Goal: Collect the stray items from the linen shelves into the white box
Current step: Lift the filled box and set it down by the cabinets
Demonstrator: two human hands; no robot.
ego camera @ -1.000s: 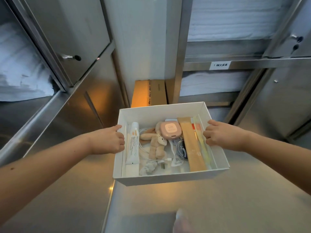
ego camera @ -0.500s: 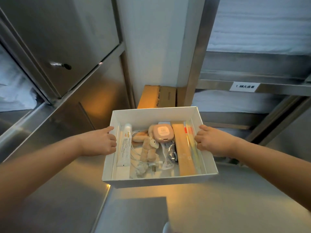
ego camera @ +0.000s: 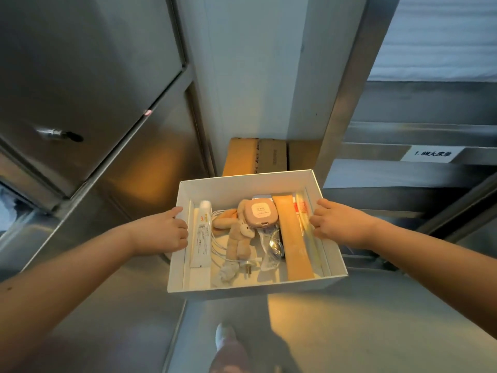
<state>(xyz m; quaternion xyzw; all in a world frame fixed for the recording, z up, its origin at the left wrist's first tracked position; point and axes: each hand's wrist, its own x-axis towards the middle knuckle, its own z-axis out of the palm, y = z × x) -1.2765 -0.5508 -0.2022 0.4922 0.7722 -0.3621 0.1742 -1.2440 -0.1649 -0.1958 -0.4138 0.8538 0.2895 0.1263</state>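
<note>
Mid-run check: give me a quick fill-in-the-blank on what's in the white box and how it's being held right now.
1. The left hand grips the white box by its left wall, and the right hand grips its ___ wall.
2. The white tube lies along the box's ___ wall.
3. The compact overlapping the plush toy is ___ in colour.

Missing words: right; left; pink.

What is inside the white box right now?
In the white box: a white tube, a plush toy, a pink compact, a white charger cable, a wrapped spoon, a tan strip and a wrapped comb. A flat item under the compact is mostly covered; unidentifiable.
</note>
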